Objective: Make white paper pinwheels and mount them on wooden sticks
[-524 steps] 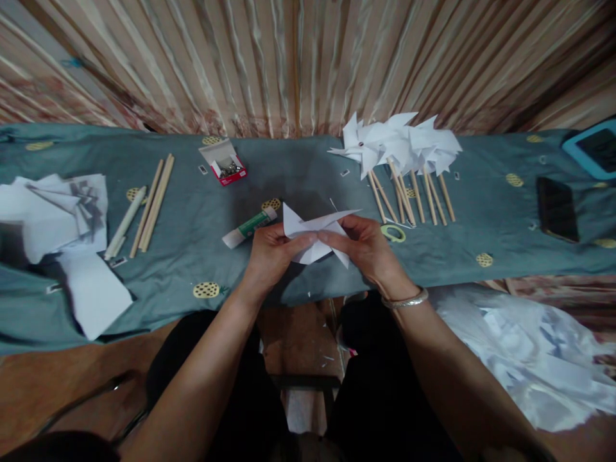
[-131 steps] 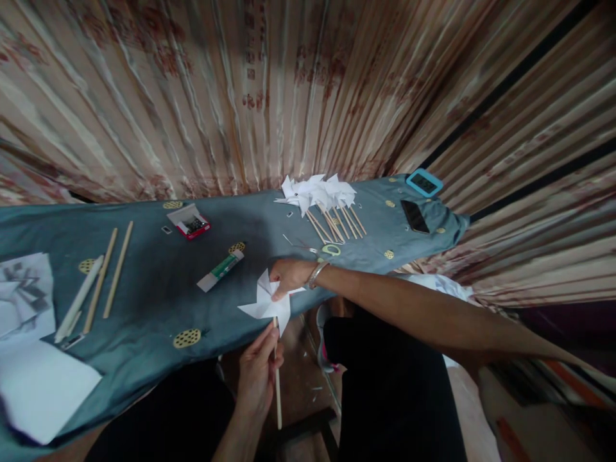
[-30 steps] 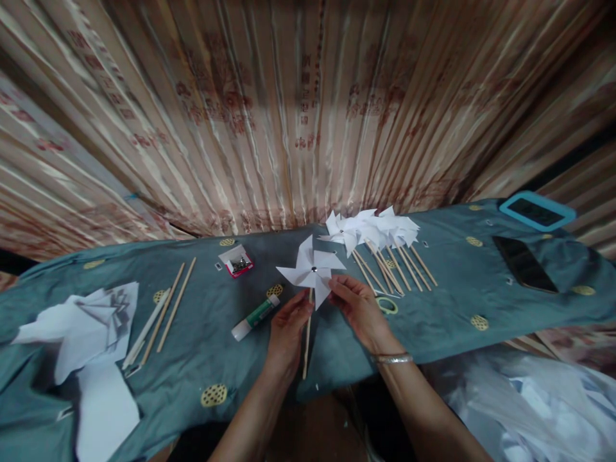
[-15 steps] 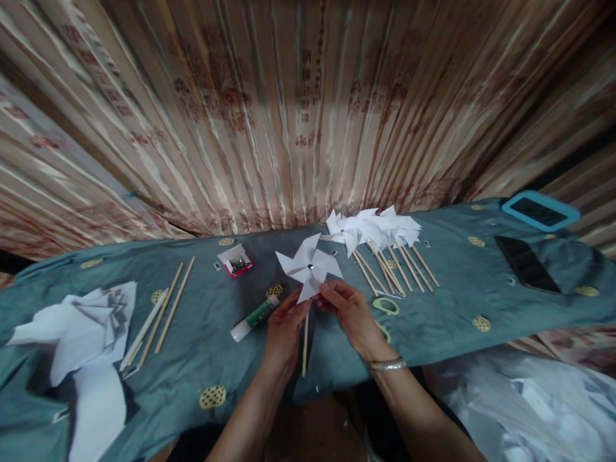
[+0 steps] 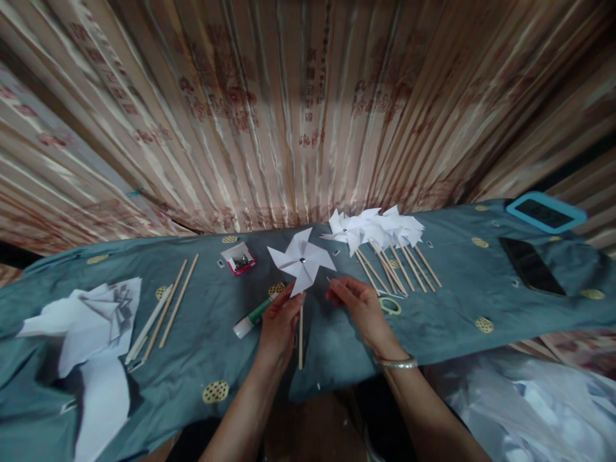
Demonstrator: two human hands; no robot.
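A white paper pinwheel (image 5: 303, 260) with a shiny pin at its centre stands on a wooden stick, upright in front of me. My left hand (image 5: 282, 321) is closed around the stick just below the blades, its fingertips touching the lowest blade. To the right of the pinwheel, apart from it, my right hand (image 5: 359, 308) is pinched. A tiny pale tip shows at its fingertips, too small to name. Beside my left hand lies a green and white glue stick (image 5: 255, 316), partly hidden by the hand. Pale green scissors (image 5: 389, 305) rest near my right hand.
Finished pinwheels (image 5: 373, 228) lie in an overlapping row at the back. A small box of pins (image 5: 240, 260) sits left of centre. Loose sticks (image 5: 179, 300) and white paper pieces (image 5: 91, 324) lie at left. A phone (image 5: 529, 266) and a blue-framed device (image 5: 547, 213) are at right.
My right hand has come away from the pinwheel, moving slightly right. The pinwheel, still in my left hand, has shifted a little to the left and up.
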